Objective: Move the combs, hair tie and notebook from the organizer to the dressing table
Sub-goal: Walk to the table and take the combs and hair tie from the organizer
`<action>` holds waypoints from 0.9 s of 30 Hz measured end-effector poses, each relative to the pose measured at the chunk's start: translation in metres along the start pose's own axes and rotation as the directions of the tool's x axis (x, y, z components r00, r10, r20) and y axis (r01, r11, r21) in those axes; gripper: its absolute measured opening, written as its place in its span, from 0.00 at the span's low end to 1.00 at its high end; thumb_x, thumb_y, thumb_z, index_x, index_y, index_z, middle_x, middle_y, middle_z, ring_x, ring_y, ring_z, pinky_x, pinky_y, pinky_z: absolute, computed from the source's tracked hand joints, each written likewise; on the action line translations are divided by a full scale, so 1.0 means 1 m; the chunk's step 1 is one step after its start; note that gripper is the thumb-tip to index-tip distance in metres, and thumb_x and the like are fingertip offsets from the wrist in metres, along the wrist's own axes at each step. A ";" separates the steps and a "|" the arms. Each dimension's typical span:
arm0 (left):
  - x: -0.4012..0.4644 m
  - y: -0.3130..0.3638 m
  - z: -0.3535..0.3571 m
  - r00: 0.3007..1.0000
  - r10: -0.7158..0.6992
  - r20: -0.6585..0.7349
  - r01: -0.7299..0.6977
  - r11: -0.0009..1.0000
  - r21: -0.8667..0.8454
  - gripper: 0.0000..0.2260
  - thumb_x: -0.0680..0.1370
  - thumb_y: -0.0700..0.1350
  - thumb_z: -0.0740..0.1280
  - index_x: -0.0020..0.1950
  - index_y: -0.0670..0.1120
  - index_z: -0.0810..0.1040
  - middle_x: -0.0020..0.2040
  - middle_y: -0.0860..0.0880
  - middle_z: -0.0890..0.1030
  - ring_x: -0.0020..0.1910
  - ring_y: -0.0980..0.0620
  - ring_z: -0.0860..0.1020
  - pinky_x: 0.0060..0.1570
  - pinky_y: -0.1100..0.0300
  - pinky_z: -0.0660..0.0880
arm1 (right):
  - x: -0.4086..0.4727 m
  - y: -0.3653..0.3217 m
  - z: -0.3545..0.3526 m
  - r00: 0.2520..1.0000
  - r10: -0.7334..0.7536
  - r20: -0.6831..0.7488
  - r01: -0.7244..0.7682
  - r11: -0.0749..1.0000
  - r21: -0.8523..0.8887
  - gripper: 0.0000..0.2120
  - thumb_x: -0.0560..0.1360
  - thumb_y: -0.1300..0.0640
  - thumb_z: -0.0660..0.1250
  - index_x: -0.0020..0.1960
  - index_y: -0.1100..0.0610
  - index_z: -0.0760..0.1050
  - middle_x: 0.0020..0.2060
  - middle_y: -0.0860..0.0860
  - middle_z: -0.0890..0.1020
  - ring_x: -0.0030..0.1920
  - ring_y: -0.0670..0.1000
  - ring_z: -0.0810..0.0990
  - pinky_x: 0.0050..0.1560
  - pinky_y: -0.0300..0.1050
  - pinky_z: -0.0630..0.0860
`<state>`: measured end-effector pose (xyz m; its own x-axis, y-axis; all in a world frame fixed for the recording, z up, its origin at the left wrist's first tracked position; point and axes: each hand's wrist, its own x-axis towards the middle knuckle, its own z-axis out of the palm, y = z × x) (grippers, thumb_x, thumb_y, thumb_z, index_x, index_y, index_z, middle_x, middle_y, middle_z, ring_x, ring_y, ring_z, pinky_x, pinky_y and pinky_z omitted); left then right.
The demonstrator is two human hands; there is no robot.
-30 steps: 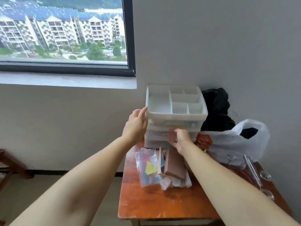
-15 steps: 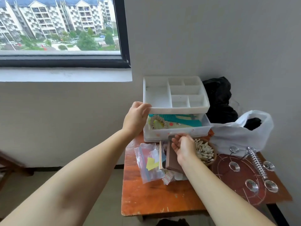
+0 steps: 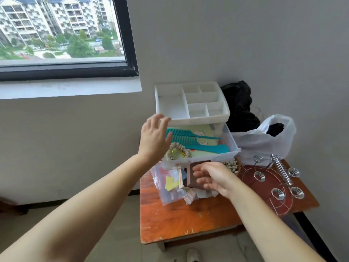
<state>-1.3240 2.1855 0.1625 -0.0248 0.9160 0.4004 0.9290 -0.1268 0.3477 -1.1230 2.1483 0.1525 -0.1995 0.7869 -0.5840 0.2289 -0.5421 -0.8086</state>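
Observation:
A white organizer (image 3: pixel 190 120) stands at the back of the orange dressing table (image 3: pixel 179 220). Its clear drawer (image 3: pixel 231 148) is pulled far out. Inside lie two teal combs (image 3: pixel 190 138), a cream scrunchie hair tie (image 3: pixel 179 150) and a pale green notebook (image 3: pixel 200 132) under them. My left hand (image 3: pixel 154 138) hovers open at the drawer's left side, fingers spread, touching nothing. In front of the drawer my right hand (image 3: pixel 213 177) is open, fingers loosely curled over a brown box (image 3: pixel 194 174).
A zip bag with coloured paper (image 3: pixel 170 183) lies in front of the drawer. A beaded item (image 3: pixel 231 166) sits under the drawer's right end. A white plastic bag (image 3: pixel 264 138), black cloth (image 3: pixel 239 104) and a red round rack with metal spirals (image 3: pixel 272 184) fill the right side.
The drawer has slid further out, showing the combs, hair tie and notebook. My left hand let go of the organizer's side; my right hand released the drawer front and drew back.

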 end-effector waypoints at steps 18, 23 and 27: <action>0.003 0.041 0.017 0.909 -0.090 0.407 -0.147 0.845 0.515 0.15 0.75 0.43 0.62 0.62 0.45 0.74 0.54 0.46 0.79 0.66 0.41 0.67 0.65 0.29 0.31 | 0.091 -0.068 -0.040 0.826 -0.485 0.287 0.280 -0.089 -0.956 0.18 0.72 0.48 0.64 0.58 0.56 0.72 0.54 0.57 0.79 0.53 0.59 0.78 0.49 0.51 0.73; 0.000 0.041 0.022 0.908 -0.074 0.413 -0.182 0.817 0.547 0.19 0.75 0.41 0.63 0.66 0.43 0.71 0.58 0.44 0.77 0.68 0.41 0.64 0.61 0.30 0.27 | 0.096 -0.061 -0.044 0.811 -0.488 0.322 0.321 -0.089 -0.943 0.15 0.72 0.53 0.64 0.55 0.60 0.74 0.49 0.58 0.78 0.47 0.59 0.79 0.37 0.47 0.71; -0.007 0.038 0.030 0.916 -0.059 0.398 -0.195 0.800 0.567 0.15 0.75 0.39 0.62 0.62 0.41 0.74 0.58 0.42 0.75 0.66 0.40 0.65 0.64 0.32 0.29 | 0.100 -0.056 -0.044 0.788 -0.520 0.330 0.337 -0.084 -0.938 0.14 0.72 0.54 0.65 0.53 0.60 0.74 0.49 0.58 0.77 0.47 0.60 0.78 0.35 0.46 0.68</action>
<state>-1.2772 2.1859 0.1475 0.0695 0.9975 0.0091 0.9575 -0.0641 -0.2811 -1.1139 2.2701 0.1426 -0.5908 0.8044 -0.0634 0.8068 0.5877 -0.0616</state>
